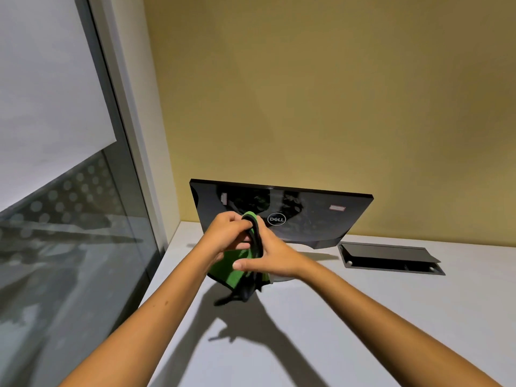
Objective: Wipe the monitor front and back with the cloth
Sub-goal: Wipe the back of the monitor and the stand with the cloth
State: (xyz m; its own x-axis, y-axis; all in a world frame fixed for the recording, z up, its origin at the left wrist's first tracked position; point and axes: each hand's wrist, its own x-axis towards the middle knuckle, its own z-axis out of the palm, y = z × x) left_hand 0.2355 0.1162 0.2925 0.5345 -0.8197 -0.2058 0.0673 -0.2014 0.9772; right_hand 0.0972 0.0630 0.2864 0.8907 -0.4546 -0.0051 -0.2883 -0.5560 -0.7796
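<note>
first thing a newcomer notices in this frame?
Both hands meet at centre, the left hand and right hand gripping a green cloth with a dark edge, held above the white desk. Just behind them stands the monitor, its glossy black back with the logo facing the camera. To its right, an open cable hatch is set into the desk, by the yellow wall.

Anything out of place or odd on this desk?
Only the cable hatch right of the monitor: its lid stands open. The monitor shows its glossy back; both hands hold the cloth before it.
</note>
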